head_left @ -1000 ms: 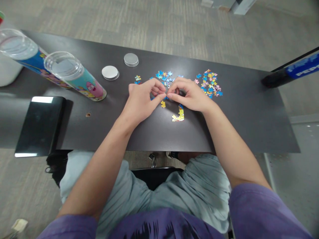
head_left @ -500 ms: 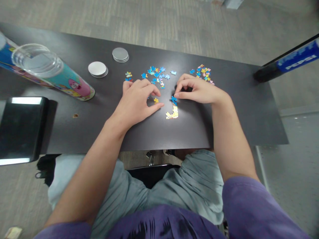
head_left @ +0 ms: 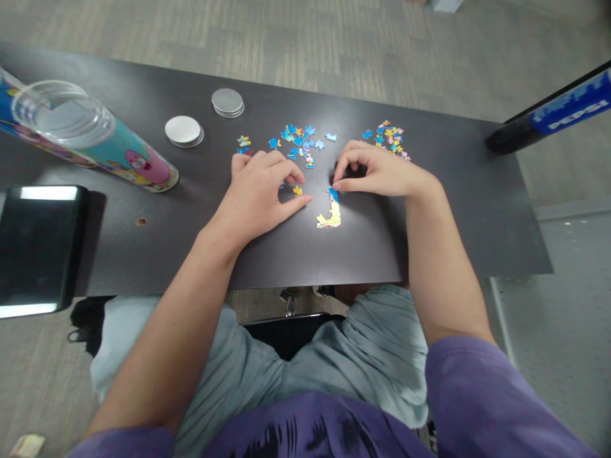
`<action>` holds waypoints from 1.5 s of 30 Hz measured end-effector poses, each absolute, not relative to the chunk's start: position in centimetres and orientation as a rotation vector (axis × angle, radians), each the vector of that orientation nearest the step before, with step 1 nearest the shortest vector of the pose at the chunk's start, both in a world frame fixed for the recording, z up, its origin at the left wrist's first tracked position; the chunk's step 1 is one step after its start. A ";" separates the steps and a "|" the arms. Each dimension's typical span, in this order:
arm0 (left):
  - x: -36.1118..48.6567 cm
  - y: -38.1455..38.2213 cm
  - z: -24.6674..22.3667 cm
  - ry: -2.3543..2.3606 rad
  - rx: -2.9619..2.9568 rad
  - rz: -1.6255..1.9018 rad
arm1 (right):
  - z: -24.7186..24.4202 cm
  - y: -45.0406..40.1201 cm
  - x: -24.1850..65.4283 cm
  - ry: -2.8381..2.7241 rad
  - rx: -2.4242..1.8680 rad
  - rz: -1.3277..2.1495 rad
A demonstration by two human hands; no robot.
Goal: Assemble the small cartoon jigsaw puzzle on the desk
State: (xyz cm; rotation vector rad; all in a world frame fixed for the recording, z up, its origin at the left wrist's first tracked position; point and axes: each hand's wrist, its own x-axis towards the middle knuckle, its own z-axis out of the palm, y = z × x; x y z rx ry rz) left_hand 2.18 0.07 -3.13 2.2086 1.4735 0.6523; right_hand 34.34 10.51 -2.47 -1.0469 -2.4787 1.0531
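Observation:
My right hand [head_left: 365, 168] pinches the top end of a blue puzzle piece [head_left: 333, 194] between thumb and index finger. That piece lies in line with the upper end of a joined, L-shaped strip of yellow puzzle pieces [head_left: 330, 221] on the table. My left hand [head_left: 267, 187] rests to the left with fingers spread and curved, holding nothing. Between its thumb and index finger lies a loose yellow piece [head_left: 298, 190]. Beyond the hands is a scattered heap of blue pieces [head_left: 298, 137]. A few pieces [head_left: 244, 141] sit just past my left fingertips, which partly cover them.
A multicoloured heap of pieces [head_left: 391, 135] lies beyond my right hand. White discs [head_left: 183, 130] and grey discs [head_left: 228, 102] are stacked at the back left. A clear-topped printed tube [head_left: 138, 159] and a black device [head_left: 41, 248] stand left; a Pepsi bottle [head_left: 539, 121] stands right.
The blue piece in my right hand has come down slightly and now lies flush with the yellow strip. My left hand has hardly moved; the view has shifted a little.

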 end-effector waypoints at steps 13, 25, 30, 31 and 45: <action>1.7 0.3 -3.8 1.468 2.228 0.649 | -3.5 11.0 34.4 -2.371 -1.127 0.847; 1.7 0.0 -3.9 1.579 2.201 0.651 | -7.6 13.4 33.4 -2.208 -1.309 0.389; 1.7 0.2 -4.0 1.562 2.212 0.639 | -6.2 12.9 33.5 -2.269 -1.295 0.480; 1.7 0.2 -3.9 1.559 2.211 0.634 | -6.0 12.7 33.5 -2.288 -1.290 0.495; 1.6 0.3 -4.0 1.596 2.201 0.630 | -4.5 12.1 34.4 -2.354 -1.206 0.740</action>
